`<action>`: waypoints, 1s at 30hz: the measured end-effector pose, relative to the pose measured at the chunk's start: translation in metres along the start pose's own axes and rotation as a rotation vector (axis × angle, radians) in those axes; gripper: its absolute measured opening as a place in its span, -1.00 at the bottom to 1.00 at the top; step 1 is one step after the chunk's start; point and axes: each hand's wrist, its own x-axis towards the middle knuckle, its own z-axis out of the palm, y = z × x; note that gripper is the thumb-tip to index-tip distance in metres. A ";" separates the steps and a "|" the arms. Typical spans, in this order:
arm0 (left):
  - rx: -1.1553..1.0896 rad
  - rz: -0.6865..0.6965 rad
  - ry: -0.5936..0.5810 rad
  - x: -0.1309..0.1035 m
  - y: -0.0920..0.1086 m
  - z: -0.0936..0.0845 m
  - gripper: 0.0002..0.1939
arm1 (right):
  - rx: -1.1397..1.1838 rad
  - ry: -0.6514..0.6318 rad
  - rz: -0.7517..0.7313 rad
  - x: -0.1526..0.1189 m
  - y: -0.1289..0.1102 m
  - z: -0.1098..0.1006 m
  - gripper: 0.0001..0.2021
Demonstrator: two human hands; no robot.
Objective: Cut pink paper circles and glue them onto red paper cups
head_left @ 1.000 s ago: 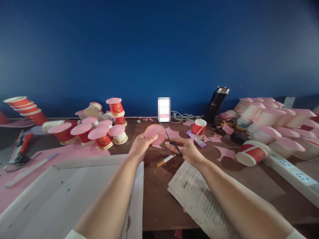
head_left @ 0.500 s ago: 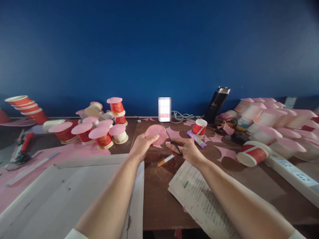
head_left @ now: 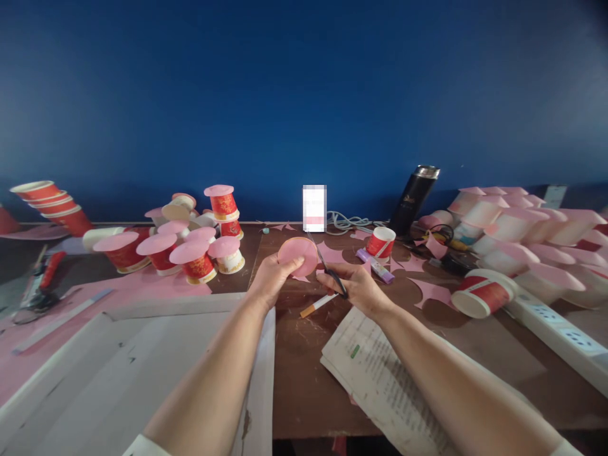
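My left hand (head_left: pixel 270 277) is closed on a round pink paper disc (head_left: pixel 295 254), thumb lying across its face. A thin tan edge shows around the disc. In my right hand (head_left: pixel 358 286) is a pair of scissors (head_left: pixel 338 282) with dark handles, its blades pointing up beside the disc's right edge. Whether the blades touch the disc I cannot tell. Below the hands, a cigarette-like stick (head_left: pixel 317 306) with an orange end lies on the brown table (head_left: pixel 299 373). Pink paper offcuts (head_left: pixel 331 253) lie behind the scissors.
Red paper cups with pink discs (head_left: pixel 194 261) stand at left, near a stack of cups (head_left: pixel 57 206). A white tray (head_left: pixel 156 380) and a folded printed sheet (head_left: pixel 375 373) lie in front. At right are a black bottle (head_left: pixel 412 201), a glue stick (head_left: pixel 375 265) and a power strip (head_left: pixel 558 332).
Both hands hold almost the same pose, with the disc and scissors nearly unmoved. The whole view has shifted very slightly.
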 end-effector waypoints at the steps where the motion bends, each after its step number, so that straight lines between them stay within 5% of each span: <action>1: -0.003 0.005 -0.009 0.000 0.000 0.000 -0.52 | -0.002 0.003 0.001 0.000 0.000 0.000 -0.59; 30: -0.016 0.016 -0.047 0.000 0.000 0.001 -0.49 | -0.025 0.022 0.009 0.003 0.006 -0.001 -0.62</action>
